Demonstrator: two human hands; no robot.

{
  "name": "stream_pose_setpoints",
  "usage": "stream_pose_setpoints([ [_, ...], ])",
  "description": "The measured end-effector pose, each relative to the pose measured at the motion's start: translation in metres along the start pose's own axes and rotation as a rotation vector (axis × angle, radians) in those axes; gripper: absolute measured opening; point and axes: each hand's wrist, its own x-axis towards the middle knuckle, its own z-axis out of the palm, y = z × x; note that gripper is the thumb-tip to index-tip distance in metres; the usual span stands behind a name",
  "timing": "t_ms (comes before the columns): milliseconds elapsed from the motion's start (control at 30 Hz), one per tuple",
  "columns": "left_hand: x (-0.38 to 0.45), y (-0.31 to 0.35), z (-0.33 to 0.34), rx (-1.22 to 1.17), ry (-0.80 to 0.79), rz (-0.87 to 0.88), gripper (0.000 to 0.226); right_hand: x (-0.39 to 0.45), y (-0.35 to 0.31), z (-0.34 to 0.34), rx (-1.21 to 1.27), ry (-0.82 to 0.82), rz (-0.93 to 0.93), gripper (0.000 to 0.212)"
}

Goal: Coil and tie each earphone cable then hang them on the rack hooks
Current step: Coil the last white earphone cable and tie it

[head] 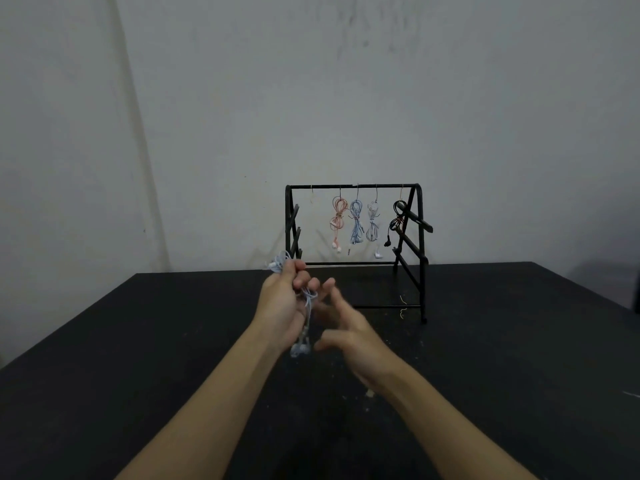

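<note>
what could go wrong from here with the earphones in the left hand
1. The light blue earphone bundle is gripped only by the left hand; the right hand is open beside it, so loops dangling below could uncoil.
2. The only free hook sits at the rack's left end beside the hung pink earphones, which could get knocked while hanging.

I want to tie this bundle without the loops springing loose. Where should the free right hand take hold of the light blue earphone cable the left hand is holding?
Probably at the narrow stretch of the light blue earphone cable just below the left hand, coming from the right side, where the right hand is. Loops bunch above that fist and the earbuds dangle below, so the middle is slimmest.
</note>
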Motion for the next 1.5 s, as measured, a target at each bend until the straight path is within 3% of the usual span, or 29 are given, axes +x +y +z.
stream_pose_setpoints([
  [133,0.003,0.007,-0.006,0.047,-0.017,-0.023,0.031,-0.007,0.005,0.009,-0.020,-0.103,-0.004,0.020],
  [267,0.007,0.010,-0.022,0.204,-0.028,-0.001,0.031,-0.011,-0.001,0.004,-0.125,-0.025,0.041,0.024],
  [367,0.007,0.006,-0.031,0.323,0.003,0.014,0.030,-0.011,-0.005,-0.005,-0.575,0.037,-0.106,0.019],
  [500,0.004,-0.004,-0.037,0.702,0.015,0.113,0.028,-0.006,-0.011,-0.014,-1.123,0.142,-0.391,0.020],
  [667,-0.005,-0.004,-0.034,1.078,-0.267,0.026,0.032,-0.001,-0.022,-0.023,-1.204,0.043,-0.504,0.022],
  [833,-0.009,-0.003,-0.031,1.174,-0.434,-0.157,0.042,0.002,-0.021,-0.026,-1.061,0.073,-0.523,0.016],
  [900,-0.010,-0.005,-0.032,1.126,-0.454,-0.239,0.041,0.001,-0.020,-0.028,-1.006,0.110,-0.507,0.012],
  [1067,-0.010,-0.004,-0.034,0.593,-0.439,-0.539,0.028,-0.002,-0.015,-0.031,-0.921,0.111,-0.437,0.026],
  [1200,-0.009,-0.004,-0.033,0.605,-0.490,-0.622,0.030,-0.005,-0.023,-0.032,-0.839,-0.116,-0.313,0.057],
  [1267,-0.008,-0.004,-0.033,0.634,-0.498,-0.622,0.032,-0.006,-0.026,-0.031,-0.773,-0.182,-0.267,0.050],
  [1500,-0.003,-0.001,-0.037,0.529,-0.434,-0.650,0.025,-0.006,-0.011,-0.034,-0.944,-0.018,-0.471,0.025],
])
